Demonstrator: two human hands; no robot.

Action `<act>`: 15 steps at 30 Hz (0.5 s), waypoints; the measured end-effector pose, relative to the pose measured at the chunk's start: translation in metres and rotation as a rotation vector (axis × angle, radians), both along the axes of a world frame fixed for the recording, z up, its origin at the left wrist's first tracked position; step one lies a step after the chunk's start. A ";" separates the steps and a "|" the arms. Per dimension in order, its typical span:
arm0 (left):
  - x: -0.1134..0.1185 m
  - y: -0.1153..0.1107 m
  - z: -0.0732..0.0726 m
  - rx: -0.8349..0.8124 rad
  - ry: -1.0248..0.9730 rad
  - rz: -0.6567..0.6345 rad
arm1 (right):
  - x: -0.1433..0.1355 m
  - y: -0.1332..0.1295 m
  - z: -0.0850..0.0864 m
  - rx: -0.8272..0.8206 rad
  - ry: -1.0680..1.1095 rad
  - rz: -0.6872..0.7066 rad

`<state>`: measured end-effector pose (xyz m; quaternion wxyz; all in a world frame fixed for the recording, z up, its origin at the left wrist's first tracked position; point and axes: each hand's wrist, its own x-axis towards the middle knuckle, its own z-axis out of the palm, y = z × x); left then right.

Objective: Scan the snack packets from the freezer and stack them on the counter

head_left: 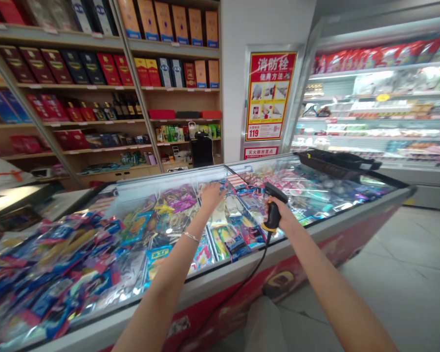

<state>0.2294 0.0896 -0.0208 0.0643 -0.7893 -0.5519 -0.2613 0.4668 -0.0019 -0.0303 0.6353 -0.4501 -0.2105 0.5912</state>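
My right hand (pixel 281 211) is wrapped round the handle of a black and yellow barcode scanner (pixel 273 217), held upright over the chest freezer (pixel 238 270). A dark cable runs from the scanner down past the freezer's front edge. Reaching forward over the wrapped ice creams (pixel 220 215), my left hand (pixel 211 196) has its fingers stretched out and seems to hold nothing. Whether its fingertips touch the packets under them cannot be made out. A bracelet (pixel 191 236) circles the left wrist.
Many blue and red packets (pixel 58 274) are heaped on the freezer's left part. A black tray (pixel 330 164) rests on its far right end. Shelves of boxed goods (pixel 176 88) stand behind. A lit display fridge (pixel 381 107) is at the right, beyond the tiled floor (pixel 399 274).
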 end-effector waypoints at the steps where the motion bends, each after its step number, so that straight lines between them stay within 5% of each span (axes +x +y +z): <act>1: 0.012 0.008 -0.004 -0.019 0.005 -0.021 | 0.007 0.001 -0.004 -0.032 0.022 0.011; 8: 0.063 0.065 -0.038 -0.229 -0.082 -0.117 | 0.028 0.015 -0.033 -0.149 0.134 -0.030; 15: 0.083 0.108 -0.066 -0.315 -0.071 -0.204 | 0.030 0.021 -0.038 -0.161 0.111 -0.032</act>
